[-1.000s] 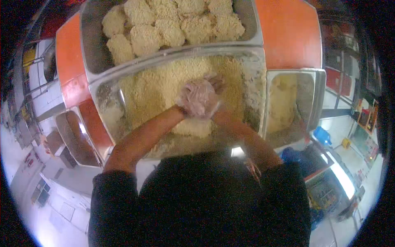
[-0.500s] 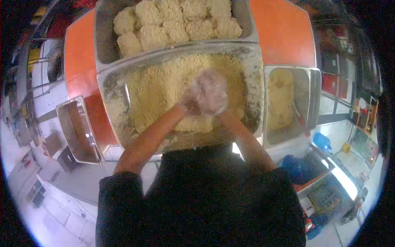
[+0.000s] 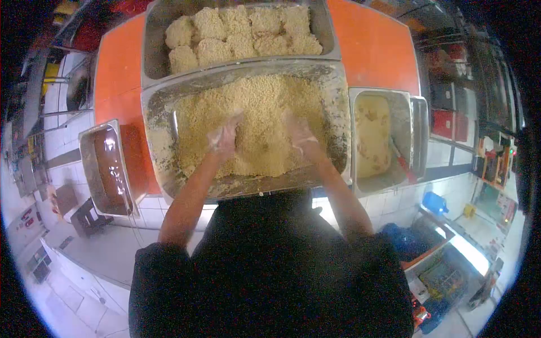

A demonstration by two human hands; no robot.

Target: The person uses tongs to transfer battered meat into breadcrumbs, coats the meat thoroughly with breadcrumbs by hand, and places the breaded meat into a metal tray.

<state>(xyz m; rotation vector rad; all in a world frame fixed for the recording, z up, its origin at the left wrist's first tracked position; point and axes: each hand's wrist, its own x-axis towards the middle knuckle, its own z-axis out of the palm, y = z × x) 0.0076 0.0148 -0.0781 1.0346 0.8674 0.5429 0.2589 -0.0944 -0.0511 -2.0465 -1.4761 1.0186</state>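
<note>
Both my hands wear clear thin gloves and press into a heap of pale crumb coating (image 3: 262, 96) in a wide metal pan (image 3: 332, 73). My left hand (image 3: 224, 138) is in the left part of the heap, a stretched finger showing and the other fingertips sunk in the crumbs. To the right, my right hand (image 3: 301, 136) lies with stretched fingers, their ends also covered. The hands are apart, with crumbs mounded between them. Whether anything is buried in the mound, I cannot see.
Behind the pan, another metal pan (image 3: 158, 56) holds several crumb-coated pieces (image 3: 239, 42). A pan of pale batter (image 3: 372, 135) with a red-handled utensil (image 3: 403, 166) stands at right. A pan with reddish-brown contents (image 3: 111, 163) is at left, by an orange surface (image 3: 118, 73).
My hands, pressed together above the crumbs before, have separated left and right and gone down into the heap. The view has shifted slightly.
</note>
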